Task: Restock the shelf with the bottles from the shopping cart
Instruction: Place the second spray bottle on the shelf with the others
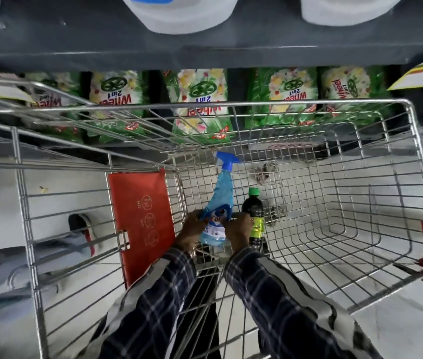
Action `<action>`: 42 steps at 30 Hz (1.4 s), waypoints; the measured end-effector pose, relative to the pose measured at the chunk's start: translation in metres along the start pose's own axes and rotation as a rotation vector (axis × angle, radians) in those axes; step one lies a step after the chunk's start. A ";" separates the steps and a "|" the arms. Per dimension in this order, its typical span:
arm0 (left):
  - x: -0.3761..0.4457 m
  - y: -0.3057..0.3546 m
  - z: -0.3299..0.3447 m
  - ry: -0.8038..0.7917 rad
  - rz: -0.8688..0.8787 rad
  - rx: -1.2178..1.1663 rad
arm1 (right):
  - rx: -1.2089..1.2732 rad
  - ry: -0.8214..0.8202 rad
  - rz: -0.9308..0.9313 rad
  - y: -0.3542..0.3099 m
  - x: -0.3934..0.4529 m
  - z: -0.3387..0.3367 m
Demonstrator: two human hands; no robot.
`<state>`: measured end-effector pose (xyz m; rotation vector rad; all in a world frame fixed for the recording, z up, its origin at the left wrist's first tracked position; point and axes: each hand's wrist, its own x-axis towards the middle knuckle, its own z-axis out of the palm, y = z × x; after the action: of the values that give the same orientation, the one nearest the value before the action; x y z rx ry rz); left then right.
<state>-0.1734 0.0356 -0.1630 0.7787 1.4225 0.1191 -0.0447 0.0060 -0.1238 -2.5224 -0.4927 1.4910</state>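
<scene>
You hold blue spray bottle (218, 203) in both hands (192, 233) (239, 233) inside shopping cart (360, 229); dark green-capped bottle (254, 213) beside it remains unshelved.

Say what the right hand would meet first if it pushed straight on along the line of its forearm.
The right hand is closed on the blue spray bottle. Straight on, it would likely brush the dark green-capped bottle beside it, then the shopping cart wire, though depth is unclear.

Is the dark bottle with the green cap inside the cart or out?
Inside. The dark bottle stands within the cart wires, beside the right hand.
</scene>
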 end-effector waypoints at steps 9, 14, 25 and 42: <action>-0.106 0.065 0.008 -0.019 0.160 0.121 | -0.025 0.014 -0.258 -0.008 -0.069 -0.087; -0.194 0.107 0.016 0.075 0.307 0.123 | -0.045 -0.055 -0.358 -0.032 -0.167 -0.169; -0.363 0.262 0.021 0.045 0.887 -0.046 | 0.259 0.060 -1.033 -0.098 -0.301 -0.317; -0.519 0.528 0.002 0.087 1.484 -0.092 | 0.373 0.116 -1.722 -0.294 -0.454 -0.482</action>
<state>-0.0730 0.1648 0.5589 1.6108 0.6337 1.3381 0.1170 0.1245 0.5728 -0.9927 -1.5359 0.5561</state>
